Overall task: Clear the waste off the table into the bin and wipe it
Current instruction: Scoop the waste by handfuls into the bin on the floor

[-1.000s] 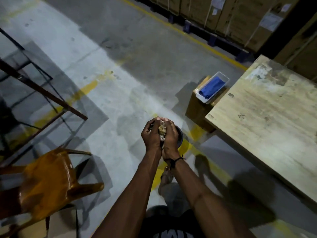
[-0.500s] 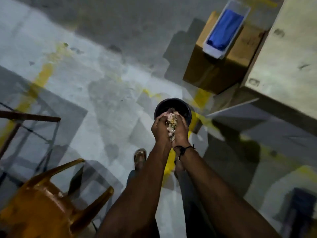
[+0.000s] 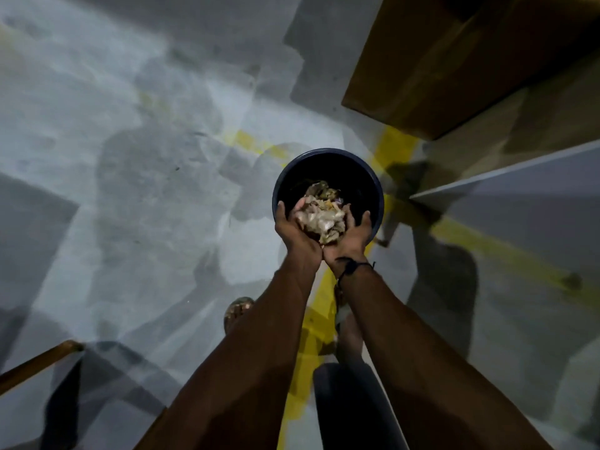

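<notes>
I see the left hand [image 3: 297,233] and right hand [image 3: 352,237] cupped side by side, heels touching, fingers curled up around a crumpled pale wad of waste [image 3: 319,219]. Both hands hold it directly above the open mouth of the dark round bin [image 3: 328,154]. The bin stands on the grey floor [image 3: 130,157] on a yellow line [image 3: 396,144]. A brown box [image 3: 454,76] sits just beyond, upper right.
</notes>
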